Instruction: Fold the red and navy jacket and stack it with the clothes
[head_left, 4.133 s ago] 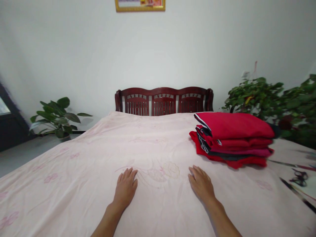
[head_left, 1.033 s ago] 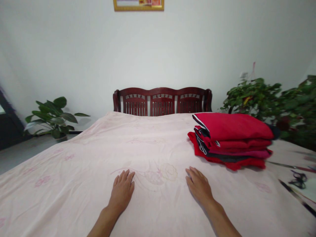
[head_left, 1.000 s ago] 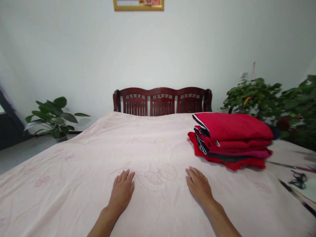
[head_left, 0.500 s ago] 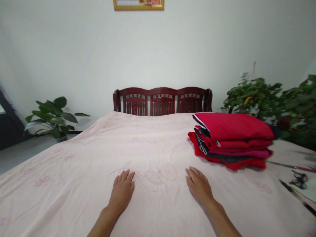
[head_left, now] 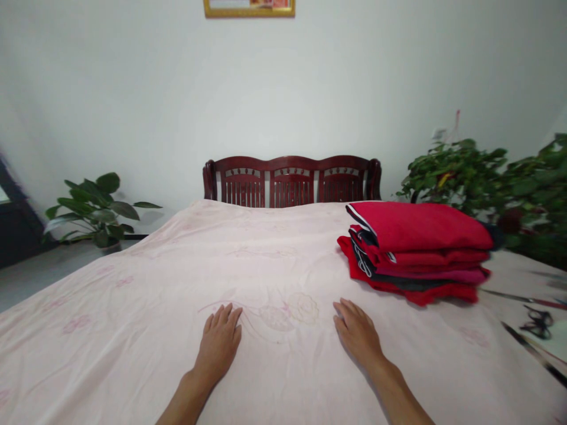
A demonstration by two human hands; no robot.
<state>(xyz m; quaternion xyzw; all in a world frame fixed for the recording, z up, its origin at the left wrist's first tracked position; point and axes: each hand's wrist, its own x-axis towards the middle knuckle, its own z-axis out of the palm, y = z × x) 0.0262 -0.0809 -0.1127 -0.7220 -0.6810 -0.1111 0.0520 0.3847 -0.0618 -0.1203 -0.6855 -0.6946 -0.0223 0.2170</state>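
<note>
My left hand point(head_left: 220, 336) lies palm down on a pale pink cloth point(head_left: 283, 378) with a faint floral pattern, its fingers stretched forward and holding nothing. To the right, past a printed rose, my right hand point(head_left: 358, 330) rests flat on the same cloth, also with nothing in it. A stack of folded clothes point(head_left: 425, 227), mostly red with some dark and magenta layers and white-edged trim, sits beyond my right hand without touching it.
At the right edge lie a dark, thin pointed object point(head_left: 527, 348), a small black tangled item point(head_left: 537, 322) and a long slim tool point(head_left: 509, 296). A carved wooden bench back point(head_left: 292, 183) stands behind the cloth. Potted plants point(head_left: 100, 209) flank it on both sides.
</note>
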